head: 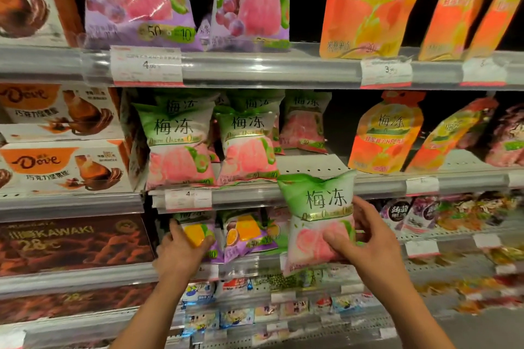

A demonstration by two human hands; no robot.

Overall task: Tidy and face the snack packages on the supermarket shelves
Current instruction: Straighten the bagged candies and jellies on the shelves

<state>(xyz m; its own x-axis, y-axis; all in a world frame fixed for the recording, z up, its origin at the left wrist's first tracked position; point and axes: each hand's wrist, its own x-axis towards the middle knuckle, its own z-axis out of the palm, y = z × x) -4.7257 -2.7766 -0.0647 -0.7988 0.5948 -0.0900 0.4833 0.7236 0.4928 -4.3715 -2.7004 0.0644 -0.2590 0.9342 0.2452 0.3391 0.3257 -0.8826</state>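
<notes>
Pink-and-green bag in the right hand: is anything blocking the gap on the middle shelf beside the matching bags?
Nothing visible blocks it. The pink-and-green bag, held by the right hand, sits just below the bare gap right of the matching bags.

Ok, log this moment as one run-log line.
left hand: grips yellow pack on lower shelf | right hand: holds pink pack off shelf | gap beside pink row: unfilled

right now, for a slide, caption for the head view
Facing snack shelves: right hand holds a green-and-pink jelly bag off the shelf while left hand grips a purple-and-yellow bag on a lower shelf.
</notes>
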